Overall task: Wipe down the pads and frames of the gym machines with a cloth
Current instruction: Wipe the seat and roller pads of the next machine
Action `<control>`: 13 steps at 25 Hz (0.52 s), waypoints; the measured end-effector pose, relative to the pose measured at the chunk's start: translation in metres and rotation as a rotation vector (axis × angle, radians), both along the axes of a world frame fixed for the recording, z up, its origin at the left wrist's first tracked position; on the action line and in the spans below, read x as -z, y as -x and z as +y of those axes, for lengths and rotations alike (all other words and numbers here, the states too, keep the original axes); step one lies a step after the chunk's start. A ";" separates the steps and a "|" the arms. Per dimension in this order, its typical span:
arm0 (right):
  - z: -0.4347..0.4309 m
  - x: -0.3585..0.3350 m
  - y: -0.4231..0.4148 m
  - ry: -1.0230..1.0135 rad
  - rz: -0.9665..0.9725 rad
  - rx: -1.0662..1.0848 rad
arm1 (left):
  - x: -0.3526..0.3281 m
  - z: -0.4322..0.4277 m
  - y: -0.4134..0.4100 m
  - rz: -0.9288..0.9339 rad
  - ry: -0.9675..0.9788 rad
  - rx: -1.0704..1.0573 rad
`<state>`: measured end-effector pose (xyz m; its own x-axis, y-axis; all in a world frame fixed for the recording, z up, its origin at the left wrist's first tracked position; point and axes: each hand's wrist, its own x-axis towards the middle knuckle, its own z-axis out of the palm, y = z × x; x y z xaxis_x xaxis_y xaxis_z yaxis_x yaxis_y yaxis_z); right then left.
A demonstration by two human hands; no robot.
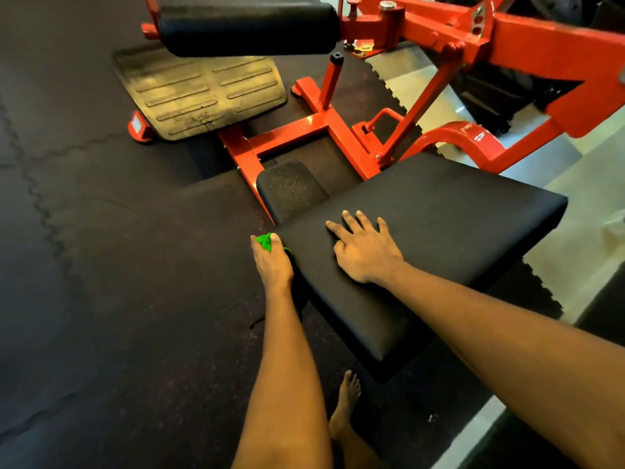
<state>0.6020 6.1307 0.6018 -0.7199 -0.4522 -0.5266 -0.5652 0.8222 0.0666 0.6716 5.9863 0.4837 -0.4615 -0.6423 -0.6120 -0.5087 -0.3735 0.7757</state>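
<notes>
Cloth (264, 241), bright green and bunched small, is pinched between the thumb and curled fingers of the left hand (272, 262), right against the left edge of the black seat pad (439, 225), so the side of that pad looks to be the step in hand. On top of the seat pad the right hand (365, 252) lies flat with its fingers spread, holding nothing, probably as a brace. The pad's top shows no streaks or wet marks, so whether it has been wiped cannot be told. Beyond the seat pad, the red frame (304, 130) gives no sign either way, nor does the roller pad (247, 25) further off, while the footplate (199, 93) beyond and to the left of the seat pad looks dusty and scuffed. My judgement: early in the job, with most of this machine's frame and the far pads left to do
</notes>
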 end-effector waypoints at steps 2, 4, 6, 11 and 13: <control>-0.005 0.001 0.002 -0.008 -0.023 0.007 | 0.000 0.021 -0.016 0.060 -0.026 -0.042; -0.016 0.008 0.008 -0.014 -0.031 0.015 | -0.001 0.043 -0.034 0.077 -0.077 -0.047; -0.030 0.018 0.016 -0.018 -0.051 0.003 | 0.005 0.043 -0.032 0.083 -0.089 -0.055; -0.042 0.032 0.023 0.019 -0.033 -0.028 | 0.043 -0.013 0.006 -0.069 -0.041 -0.060; -0.040 0.035 0.023 0.033 -0.009 -0.031 | 0.064 -0.024 0.012 -0.047 -0.102 -0.065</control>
